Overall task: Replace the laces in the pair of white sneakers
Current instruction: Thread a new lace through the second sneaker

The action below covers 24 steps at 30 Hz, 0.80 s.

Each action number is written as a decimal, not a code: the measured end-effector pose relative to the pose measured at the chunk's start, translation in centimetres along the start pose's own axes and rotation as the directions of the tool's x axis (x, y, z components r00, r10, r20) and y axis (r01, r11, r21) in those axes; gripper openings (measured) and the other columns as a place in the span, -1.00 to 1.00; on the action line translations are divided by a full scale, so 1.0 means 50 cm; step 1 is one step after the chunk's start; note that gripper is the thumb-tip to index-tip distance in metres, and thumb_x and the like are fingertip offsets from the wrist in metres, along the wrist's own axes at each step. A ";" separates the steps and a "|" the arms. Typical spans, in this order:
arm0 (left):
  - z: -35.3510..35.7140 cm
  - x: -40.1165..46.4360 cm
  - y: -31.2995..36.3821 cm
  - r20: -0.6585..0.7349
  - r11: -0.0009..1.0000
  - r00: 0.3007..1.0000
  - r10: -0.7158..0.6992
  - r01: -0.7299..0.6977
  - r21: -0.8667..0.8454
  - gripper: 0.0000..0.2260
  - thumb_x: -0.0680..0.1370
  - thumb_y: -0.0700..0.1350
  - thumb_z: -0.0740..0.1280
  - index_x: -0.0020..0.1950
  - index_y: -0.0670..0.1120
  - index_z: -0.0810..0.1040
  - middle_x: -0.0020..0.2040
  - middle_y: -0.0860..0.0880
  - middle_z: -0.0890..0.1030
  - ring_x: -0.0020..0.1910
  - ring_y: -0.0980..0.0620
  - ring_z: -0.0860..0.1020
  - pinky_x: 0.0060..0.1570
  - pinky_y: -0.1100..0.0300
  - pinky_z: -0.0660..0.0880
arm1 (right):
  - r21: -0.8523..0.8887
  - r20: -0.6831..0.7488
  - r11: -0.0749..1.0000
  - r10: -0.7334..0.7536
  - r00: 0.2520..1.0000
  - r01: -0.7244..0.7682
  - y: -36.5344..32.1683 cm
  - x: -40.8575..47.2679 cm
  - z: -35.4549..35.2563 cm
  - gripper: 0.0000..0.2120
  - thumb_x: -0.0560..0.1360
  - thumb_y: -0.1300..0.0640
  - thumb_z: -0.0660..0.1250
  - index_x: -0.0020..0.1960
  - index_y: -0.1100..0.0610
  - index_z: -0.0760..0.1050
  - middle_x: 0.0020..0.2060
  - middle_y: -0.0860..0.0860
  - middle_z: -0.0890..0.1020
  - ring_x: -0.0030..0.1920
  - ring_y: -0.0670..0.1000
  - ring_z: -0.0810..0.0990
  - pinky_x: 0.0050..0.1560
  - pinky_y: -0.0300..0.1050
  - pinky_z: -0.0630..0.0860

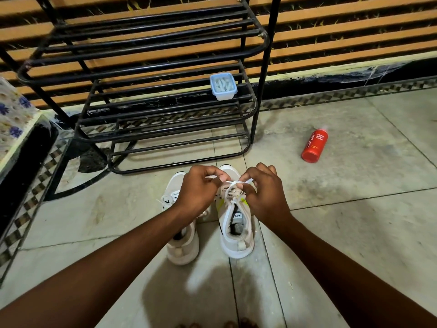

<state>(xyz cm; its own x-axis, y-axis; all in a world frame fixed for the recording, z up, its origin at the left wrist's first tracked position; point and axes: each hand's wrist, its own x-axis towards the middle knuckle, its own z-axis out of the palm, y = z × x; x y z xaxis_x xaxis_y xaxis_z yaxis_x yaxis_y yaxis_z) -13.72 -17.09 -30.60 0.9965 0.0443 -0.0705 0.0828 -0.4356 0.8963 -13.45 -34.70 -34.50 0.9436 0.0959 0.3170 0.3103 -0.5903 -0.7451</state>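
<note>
Fingers of the left hand (197, 190) and right hand (264, 192) pinch a white lace (233, 183) above the right-side sneaker (236, 223); its mate (182, 247) sits beside it.

The left hand (197, 189) and its forearm cover the middle of the left sneaker (182, 235), hiding most of its lacing. Both hands' fingertips mask how the white lace (233, 183) runs above the right sneaker (236, 233). The tongue label there is too small to read. The shoe rack (151, 74) is cut off by the top edge, and the contents of the lidded plastic container (223, 86) are blurred
</note>
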 end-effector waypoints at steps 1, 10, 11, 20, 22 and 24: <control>-0.002 0.001 -0.004 -0.023 0.999 1.000 0.013 -0.012 0.050 -0.90 0.59 -0.17 0.46 -0.08 -0.07 0.76 -0.15 0.07 0.74 -0.36 0.30 0.57 -0.27 0.30 0.48 | -0.001 -0.004 1.000 0.017 1.000 -0.017 0.003 0.003 0.000 -0.96 0.45 0.14 0.39 -0.16 0.03 0.56 -0.24 -0.14 0.43 -0.10 0.04 0.39 -0.13 0.09 0.44; 0.001 -0.019 -0.004 -0.207 0.933 0.975 0.074 0.005 0.360 -0.97 0.48 0.05 0.56 -0.11 0.19 0.75 -0.12 0.09 0.38 0.08 -0.02 0.44 0.01 0.04 0.50 | 0.035 -0.002 0.997 0.064 0.998 -0.064 0.005 -0.005 -0.001 -0.89 0.42 0.26 0.51 -0.21 0.11 0.61 -0.26 -0.19 0.53 -0.11 0.06 0.50 -0.17 -0.09 0.38; 0.000 -0.021 -0.007 -0.242 0.912 0.967 0.085 0.022 0.409 -0.97 0.47 0.06 0.56 -0.11 0.17 0.75 -0.12 0.09 0.36 0.06 -0.01 0.42 -0.01 0.07 0.46 | 0.036 -0.002 0.996 0.077 0.997 -0.076 0.004 -0.006 -0.002 -0.89 0.41 0.27 0.51 -0.22 0.12 0.62 -0.27 -0.17 0.56 -0.11 0.06 0.52 -0.16 -0.09 0.40; -0.049 -0.056 -0.084 -0.277 0.659 0.927 0.252 0.046 0.751 -0.93 0.42 -0.09 0.59 -0.17 0.05 0.74 -0.09 -0.01 0.38 -0.07 -0.14 0.43 -0.18 0.01 0.43 | -0.009 -0.017 0.959 0.283 0.959 -0.283 0.043 -0.015 -0.057 -0.84 0.34 0.29 0.48 -0.32 0.06 0.63 -0.37 -0.12 0.62 -0.26 -0.07 0.53 -0.20 -0.15 0.32; -0.047 -0.062 -0.097 -0.253 0.636 0.930 0.266 0.028 0.772 -0.90 0.39 -0.13 0.61 -0.23 0.00 0.73 -0.07 -0.04 0.41 -0.08 -0.16 0.43 -0.20 0.02 0.41 | -0.033 -0.036 0.935 0.353 0.935 -0.354 0.051 -0.021 -0.066 -0.86 0.33 0.30 0.44 -0.33 0.09 0.63 -0.43 -0.13 0.60 -0.35 -0.12 0.52 -0.30 -0.27 0.31; -0.052 -0.062 -0.111 -0.228 0.603 0.937 0.263 0.025 0.798 -0.90 0.39 -0.12 0.62 -0.26 -0.02 0.73 -0.01 -0.05 0.44 -0.04 -0.15 0.43 -0.18 0.02 0.42 | -0.055 -0.069 0.911 0.405 0.912 -0.409 0.062 -0.025 -0.076 -0.87 0.33 0.28 0.41 -0.33 0.10 0.63 -0.44 -0.09 0.62 -0.36 -0.10 0.56 -0.32 -0.26 0.38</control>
<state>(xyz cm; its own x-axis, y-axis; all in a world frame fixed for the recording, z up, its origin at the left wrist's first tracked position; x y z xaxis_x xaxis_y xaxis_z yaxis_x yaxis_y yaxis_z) -17.32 -12.48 -34.24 0.9538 0.1321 0.2700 0.0819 -0.9785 0.1894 -14.12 -39.70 -34.95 0.9779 -0.2072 0.0275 -0.1097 -0.6210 -0.7761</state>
